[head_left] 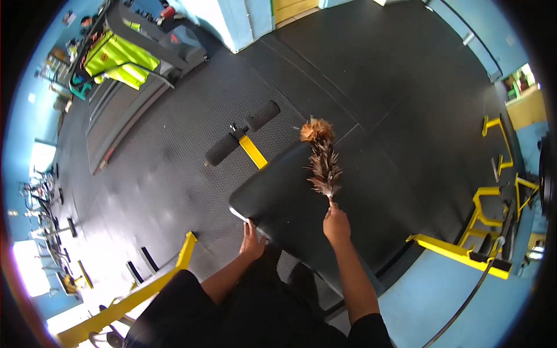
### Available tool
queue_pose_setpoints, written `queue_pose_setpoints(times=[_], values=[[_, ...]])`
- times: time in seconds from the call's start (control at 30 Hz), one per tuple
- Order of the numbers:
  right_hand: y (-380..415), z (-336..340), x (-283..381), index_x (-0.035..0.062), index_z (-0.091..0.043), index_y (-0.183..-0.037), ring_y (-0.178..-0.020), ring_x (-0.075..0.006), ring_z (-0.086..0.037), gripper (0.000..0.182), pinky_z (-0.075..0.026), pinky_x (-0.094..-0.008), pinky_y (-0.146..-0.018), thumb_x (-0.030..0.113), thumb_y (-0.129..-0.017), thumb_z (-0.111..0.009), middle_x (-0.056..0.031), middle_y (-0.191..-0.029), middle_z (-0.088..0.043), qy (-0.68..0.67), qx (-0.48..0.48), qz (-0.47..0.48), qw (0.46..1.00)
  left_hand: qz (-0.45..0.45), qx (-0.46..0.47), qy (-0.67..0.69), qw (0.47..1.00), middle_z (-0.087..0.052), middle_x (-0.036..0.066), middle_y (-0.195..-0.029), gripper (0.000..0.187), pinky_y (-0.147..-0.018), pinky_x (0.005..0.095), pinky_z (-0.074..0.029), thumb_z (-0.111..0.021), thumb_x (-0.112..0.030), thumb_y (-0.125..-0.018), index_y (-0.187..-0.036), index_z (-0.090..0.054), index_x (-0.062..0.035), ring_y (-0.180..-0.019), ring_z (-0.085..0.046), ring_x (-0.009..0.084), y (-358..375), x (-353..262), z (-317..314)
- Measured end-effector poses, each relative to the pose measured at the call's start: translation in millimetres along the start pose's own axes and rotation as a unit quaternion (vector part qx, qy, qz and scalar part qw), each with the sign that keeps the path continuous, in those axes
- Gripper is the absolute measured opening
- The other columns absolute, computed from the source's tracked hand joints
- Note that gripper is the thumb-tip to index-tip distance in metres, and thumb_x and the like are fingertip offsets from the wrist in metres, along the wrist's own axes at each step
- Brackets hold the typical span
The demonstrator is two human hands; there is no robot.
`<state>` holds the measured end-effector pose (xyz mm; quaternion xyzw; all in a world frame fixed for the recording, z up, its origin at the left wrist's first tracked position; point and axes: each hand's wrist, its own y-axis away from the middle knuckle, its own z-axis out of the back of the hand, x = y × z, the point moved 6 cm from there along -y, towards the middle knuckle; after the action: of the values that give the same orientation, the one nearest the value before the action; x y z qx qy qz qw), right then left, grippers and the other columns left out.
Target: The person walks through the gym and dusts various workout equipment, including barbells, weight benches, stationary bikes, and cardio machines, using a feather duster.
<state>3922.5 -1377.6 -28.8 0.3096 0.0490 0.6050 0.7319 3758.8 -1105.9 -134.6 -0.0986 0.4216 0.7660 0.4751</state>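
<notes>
My right hand (337, 225) is wrapped round the handle of a feather duster (324, 165). Its brown feathers point away from me over the black padded bench (290, 203), with an orange-brown tuft at the far tip. At the bench's near-left edge, my left hand (252, 242) rests with its fingers stretched out against the rim of the pad. Beyond the pad, a yellow bar (253, 152) carries two black foam rollers (263, 115).
A treadmill (130, 98) with a bright yellow-green cloth (120, 58) over it stands at the far left. Yellow gym frames (458, 255) are on the right, and a yellow beam (145, 290) rises at the near left. Black matting (394, 75) covers the floor.
</notes>
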Motion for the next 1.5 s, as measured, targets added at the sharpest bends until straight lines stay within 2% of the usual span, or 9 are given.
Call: queue_pose_setpoints(times=[0.33,0.67,0.8,1.07,1.1,1.23,1.33,1.4,1.5], values=[[-22.0,102.3,96.2,-0.0011,-0.053,-0.118,-0.089,-0.0347,-0.067,0.028,-0.057,-0.0439,-0.074,0.014,-0.097,-0.042,-0.0181,-0.103,-0.065,0.262,-0.034,0.091,0.96,-0.023,-0.019,-0.089,0.996,-0.002,0.032,-0.154,0.085,-0.104,0.0444,-0.04,-0.056,-0.028,-0.088,-0.148,-0.006,0.0045,-0.128,-0.043,0.0422,8.6,11.8,14.7],[5.7,-31.3,260.7,0.0015,-0.073,-0.09,-0.087,-0.0313,-0.07,0.023,-0.057,-0.0405,-0.074,0.014,-0.084,-0.054,-0.0183,-0.091,-0.071,0.328,0.114,0.324,0.88,-0.032,-0.064,-0.038,0.997,-0.002,0.03,-0.155,0.084,-0.106,0.0443,-0.039,-0.058,-0.027,-0.088,-0.149,-0.009,0.0019,-0.132,-0.038,0.0423,6.3,10.3,14.3],[-26.3,-7.5,285.1,0.0103,-0.073,-0.1,-0.099,-0.0272,-0.069,0.025,-0.056,-0.039,-0.079,0.018,-0.087,-0.054,-0.0108,-0.103,-0.071,0.417,0.132,0.24,0.867,-0.027,-0.042,-0.058,0.997,-0.001,0.028,-0.155,0.082,-0.106,0.0438,-0.038,-0.057,-0.028,-0.088,-0.151,-0.011,-0.0027,-0.133,-0.037,0.0401,6.5,7.8,16.2],[-106.5,89.9,250.7,0.0094,-0.073,-0.099,-0.093,-0.0288,-0.07,0.022,-0.056,-0.0391,-0.077,0.016,-0.086,-0.056,-0.0116,-0.099,-0.072,0.467,0.006,0.176,0.866,-0.004,-0.043,0.015,0.999,0.002,0.021,-0.158,0.077,-0.109,0.0446,-0.035,-0.056,-0.024,-0.09,-0.151,-0.012,-0.006,-0.136,-0.035,0.0372,5.0,9.2,16.4],[-99.5,91.4,240.4,0.0079,-0.073,-0.097,-0.091,-0.0308,-0.07,0.022,-0.056,-0.0407,-0.076,0.014,-0.085,-0.056,-0.014,-0.098,-0.071,0.424,-0.006,0.187,0.886,-0.017,-0.112,0.026,0.993,-0.016,0.021,-0.155,0.072,-0.107,0.0452,-0.036,-0.056,-0.022,-0.09,-0.149,-0.019,-0.0049,-0.132,-0.039,0.0372,8.1,6.3,25.4],[-19.6,17.4,173.4,0.0079,-0.066,-0.1,-0.091,-0.0349,-0.066,0.019,-0.053,-0.0461,-0.077,0.017,-0.089,-0.052,-0.0169,-0.095,-0.067,0.244,0.092,0.209,0.942,-0.031,-0.269,0.098,0.958,-0.047,0.023,-0.131,0.062,-0.1,0.0458,-0.04,-0.055,-0.017,-0.09,-0.144,-0.028,-0.0031,-0.12,-0.048,0.0377,-1.9,16.6,47.8],[49.0,-67.8,96.1,0.0159,-0.056,-0.108,-0.089,-0.0369,-0.065,0.017,-0.053,-0.0487,-0.072,0.024,-0.095,-0.049,-0.0134,-0.096,-0.065,0.104,0.09,0.265,0.954,0.021,-0.373,0.225,0.9,-0.042,0.025,-0.132,0.058,-0.1,0.0465,-0.039,-0.052,-0.017,-0.095,-0.144,-0.026,-0.0011,-0.117,-0.048,0.0382,-19.9,32.1,71.9],[82.6,-94.7,47.6,0.0122,-0.053,-0.103,-0.085,-0.0371,-0.063,0.015,-0.051,-0.0475,-0.07,0.025,-0.096,-0.047,-0.0142,-0.088,-0.064,0.103,0.063,0.172,0.978,0.011,-0.439,0.15,0.886,-0.038,0.025,-0.136,0.058,-0.099,0.0467,-0.039,-0.051,-0.02,-0.097,-0.145,-0.024,-0.0023,-0.117,-0.048,0.0382,-35.2,31.6,95.3],[109.6,-139.3,-49.1,0.0071,-0.049,-0.104,-0.081,-0.0454,-0.061,0.021,-0.047,-0.0552,-0.07,0.027,-0.098,-0.044,-0.0212,-0.089,-0.064,-0.019,0.015,0.022,0.999,0.009,-0.308,0.193,0.932,-0.032,0.024,-0.143,0.058,-0.103,0.0431,-0.038,-0.043,-0.03,-0.1,-0.147,-0.023,-0.0029,-0.128,-0.04,0.0383,-63.9,18.4,105.5]])
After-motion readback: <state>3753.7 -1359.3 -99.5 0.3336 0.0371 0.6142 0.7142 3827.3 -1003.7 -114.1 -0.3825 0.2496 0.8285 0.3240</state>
